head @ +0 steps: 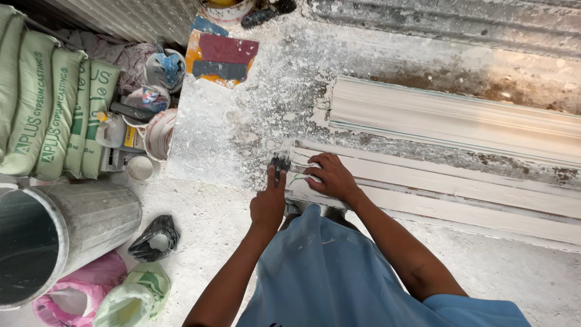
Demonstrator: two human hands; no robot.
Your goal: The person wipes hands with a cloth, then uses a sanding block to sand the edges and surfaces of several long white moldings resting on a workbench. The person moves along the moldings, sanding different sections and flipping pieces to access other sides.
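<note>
My left hand [269, 203] holds a small dark tool [279, 163] against the left end of a long white plaster moulding [460, 197] that lies on a plaster-caked table [242, 130]. My right hand [331, 177] lies flat on top of that end of the moulding, fingers spread, pressing it down. A second, wider white moulding [448, 118] lies parallel behind it. My blue shirt fills the lower middle of the view.
Green sacks [51, 106] stand at the left beside buckets and tubs [158, 133]. A metal drum [54, 236], a black bag [155, 238], and pink and green bags [130, 300] sit on the floor. Coloured sanding sheets [219, 57] lie at the table's far edge.
</note>
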